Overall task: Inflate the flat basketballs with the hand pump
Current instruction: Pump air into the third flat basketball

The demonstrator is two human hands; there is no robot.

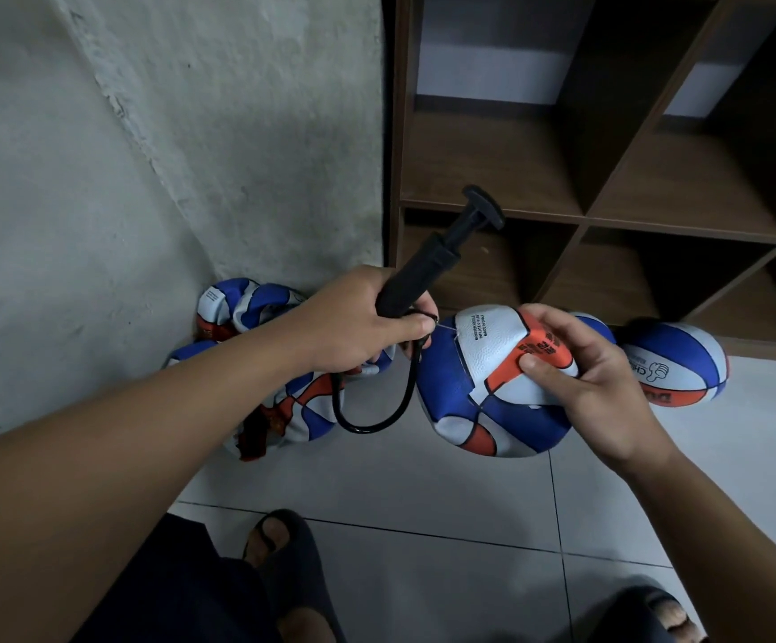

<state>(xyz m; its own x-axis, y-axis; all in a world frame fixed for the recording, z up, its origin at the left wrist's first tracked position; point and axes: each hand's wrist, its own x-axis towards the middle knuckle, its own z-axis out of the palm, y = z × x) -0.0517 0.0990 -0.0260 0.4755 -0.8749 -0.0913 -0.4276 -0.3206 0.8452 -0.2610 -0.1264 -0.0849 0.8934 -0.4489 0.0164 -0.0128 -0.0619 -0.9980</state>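
Your left hand [353, 324] is gripping the black hand pump [428, 266] and pinching its needle [444, 328] at the ball's 10 o'clock. Your right hand [576, 378] is clutching the half-flat basketball [483, 387]. Risk: an angled push is liable to bend the needle.

Storage corner, likely a sports equipment room. Rough grey plastered wall [182, 132] meets pale tiled floor [446, 512]. Dark wood cubby shelf [609, 215] stands against it. Blue-white-orange basketballs [279, 364] heaped on the floor at its foot.
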